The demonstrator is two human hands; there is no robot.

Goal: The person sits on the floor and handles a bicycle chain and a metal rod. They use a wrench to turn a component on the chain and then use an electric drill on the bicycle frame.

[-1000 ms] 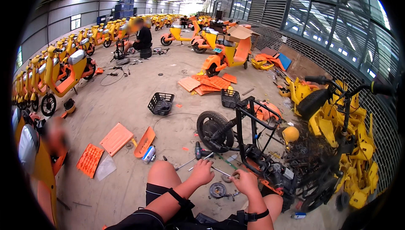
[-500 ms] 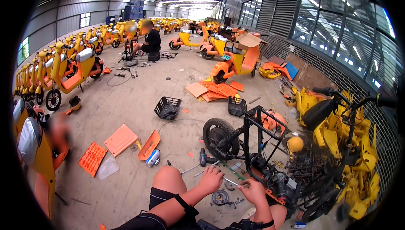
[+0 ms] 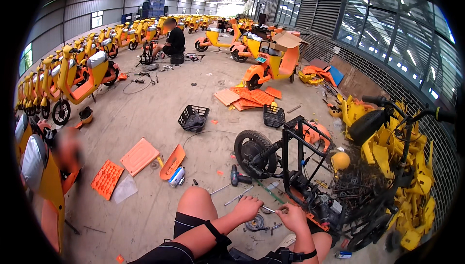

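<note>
My left hand [image 3: 247,208] and my right hand [image 3: 292,217] are in front of my knees, both closed on a thin silver metal rod [image 3: 268,209] that spans the gap between them. Its exact kind is too small to make out. Below it on the floor lie a round metal part [image 3: 255,223] and a few small metal pieces [image 3: 275,226]. Just beyond my hands are another silver rod [image 3: 238,195] and a cordless drill [image 3: 237,177]. A stripped black scooter frame [image 3: 285,167], with its rear wheel [image 3: 255,153] attached, lies ahead to the right.
Yellow body panels [image 3: 415,210] are heaped at right beside a yellow ball-like piece [image 3: 340,161]. Orange panels [image 3: 140,156], a blue-and-white can [image 3: 177,177] and a black basket [image 3: 193,118] lie left and ahead. Scooters [image 3: 85,77] stand in rows; a co-worker [image 3: 173,41] sits farther back.
My left hand has moved slightly right, nearer my right hand, and less of the rod shows between them. The whole view has shifted a little.
</note>
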